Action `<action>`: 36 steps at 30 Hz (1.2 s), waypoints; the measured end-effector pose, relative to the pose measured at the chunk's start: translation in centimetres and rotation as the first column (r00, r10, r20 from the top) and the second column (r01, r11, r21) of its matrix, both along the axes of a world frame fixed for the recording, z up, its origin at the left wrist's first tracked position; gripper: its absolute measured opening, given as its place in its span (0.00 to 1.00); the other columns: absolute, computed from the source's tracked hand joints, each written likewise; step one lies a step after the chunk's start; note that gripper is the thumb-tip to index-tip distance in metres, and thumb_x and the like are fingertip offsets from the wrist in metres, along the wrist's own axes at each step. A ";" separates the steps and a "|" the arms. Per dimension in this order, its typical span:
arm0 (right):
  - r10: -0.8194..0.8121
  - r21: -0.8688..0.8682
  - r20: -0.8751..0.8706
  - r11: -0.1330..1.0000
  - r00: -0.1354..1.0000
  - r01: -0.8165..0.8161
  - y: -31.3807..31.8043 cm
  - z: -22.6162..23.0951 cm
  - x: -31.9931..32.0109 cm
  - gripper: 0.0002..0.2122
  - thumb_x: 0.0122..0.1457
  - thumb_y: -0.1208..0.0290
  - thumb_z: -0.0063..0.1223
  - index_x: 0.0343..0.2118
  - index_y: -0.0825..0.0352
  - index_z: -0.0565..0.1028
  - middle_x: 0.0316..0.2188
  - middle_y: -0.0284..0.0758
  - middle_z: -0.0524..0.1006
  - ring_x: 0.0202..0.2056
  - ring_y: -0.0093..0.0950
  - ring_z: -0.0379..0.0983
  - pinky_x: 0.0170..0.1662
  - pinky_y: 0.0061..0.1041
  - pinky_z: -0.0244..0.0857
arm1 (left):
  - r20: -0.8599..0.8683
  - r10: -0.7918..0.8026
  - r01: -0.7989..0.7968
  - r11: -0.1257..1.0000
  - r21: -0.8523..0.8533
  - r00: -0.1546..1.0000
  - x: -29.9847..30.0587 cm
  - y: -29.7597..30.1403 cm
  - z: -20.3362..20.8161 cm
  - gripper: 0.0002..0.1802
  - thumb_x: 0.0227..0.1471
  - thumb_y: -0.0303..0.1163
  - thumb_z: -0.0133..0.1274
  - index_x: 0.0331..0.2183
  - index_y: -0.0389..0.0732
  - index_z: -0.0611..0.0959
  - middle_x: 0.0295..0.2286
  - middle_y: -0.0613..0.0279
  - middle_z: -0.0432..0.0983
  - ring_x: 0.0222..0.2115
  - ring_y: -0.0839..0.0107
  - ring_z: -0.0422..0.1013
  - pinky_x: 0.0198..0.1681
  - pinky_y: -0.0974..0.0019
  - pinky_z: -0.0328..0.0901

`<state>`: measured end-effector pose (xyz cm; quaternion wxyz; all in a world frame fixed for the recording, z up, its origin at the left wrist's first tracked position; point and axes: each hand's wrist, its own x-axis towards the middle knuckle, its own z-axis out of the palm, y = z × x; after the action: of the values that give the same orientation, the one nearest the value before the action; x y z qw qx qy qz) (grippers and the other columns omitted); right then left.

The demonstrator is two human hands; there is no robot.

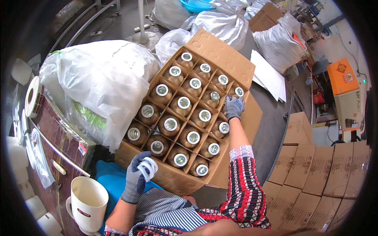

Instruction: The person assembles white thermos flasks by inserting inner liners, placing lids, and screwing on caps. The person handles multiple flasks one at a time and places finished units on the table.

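Note:
An open cardboard box is divided by cardboard strips into cells, with a glass jar in each of the many cells that show. White rings sit around the jar mouths, such as the ring on one near jar. My left hand, in a grey and dark blue glove, holds a small stack of white rings beside the box's near left corner. At the far right corner my right hand, gloved alike, has its fingers curled against the white ring of a jar; its fingertips are partly hidden.
A large plastic sack leans against the box's left side. On the brown table stand a white pitcher and a label roll. Stacked cartons rise at right. White sheets lie beyond the box, near more sacks.

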<state>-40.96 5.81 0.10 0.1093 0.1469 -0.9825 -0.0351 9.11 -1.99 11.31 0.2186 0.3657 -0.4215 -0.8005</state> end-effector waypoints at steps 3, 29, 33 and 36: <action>0.125 0.068 0.121 0.989 0.985 -0.134 0.4 -2.5 -2.5 0.21 0.61 0.45 0.52 0.38 0.58 0.86 0.44 0.38 0.81 0.48 0.39 0.74 0.55 0.41 0.64 | -0.132 0.091 -0.055 0.965 0.256 0.987 3.5 0.3 -1.6 0.25 0.58 0.32 0.57 0.56 0.34 0.76 0.42 0.59 0.78 0.39 0.71 0.76 0.44 0.68 0.73; 0.590 -0.137 -0.100 0.790 0.801 -0.598 -0.3 -3.0 4.6 0.13 0.57 0.64 0.61 0.45 0.55 0.80 0.42 0.34 0.77 0.44 0.38 0.73 0.47 0.42 0.66 | -0.016 0.122 -0.120 0.987 0.107 0.992 3.4 1.3 -4.8 0.29 0.55 0.29 0.61 0.56 0.32 0.75 0.43 0.59 0.77 0.40 0.72 0.76 0.44 0.69 0.73; 0.617 -0.179 -0.097 0.761 0.781 -0.624 1.2 -1.0 5.7 0.18 0.58 0.67 0.60 0.53 0.60 0.78 0.48 0.42 0.77 0.48 0.43 0.72 0.51 0.44 0.65 | -0.239 0.238 -0.081 0.848 0.524 0.942 3.7 1.8 -10.8 0.31 0.54 0.33 0.59 0.58 0.32 0.74 0.48 0.57 0.76 0.45 0.72 0.74 0.49 0.69 0.70; 0.674 -0.463 -0.189 0.580 0.714 -0.671 -1.4 5.4 10.9 0.22 0.61 0.69 0.58 0.58 0.69 0.74 0.56 0.48 0.74 0.56 0.48 0.70 0.59 0.46 0.62 | -0.043 0.083 -0.087 0.992 -0.091 0.996 3.8 2.8 -1.8 0.31 0.58 0.32 0.58 0.61 0.33 0.71 0.50 0.57 0.74 0.48 0.72 0.72 0.54 0.67 0.68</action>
<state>-30.04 4.45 5.51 0.1448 0.4741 -0.8270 0.2651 12.94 0.79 9.47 0.2777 0.3568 -0.4380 -0.7770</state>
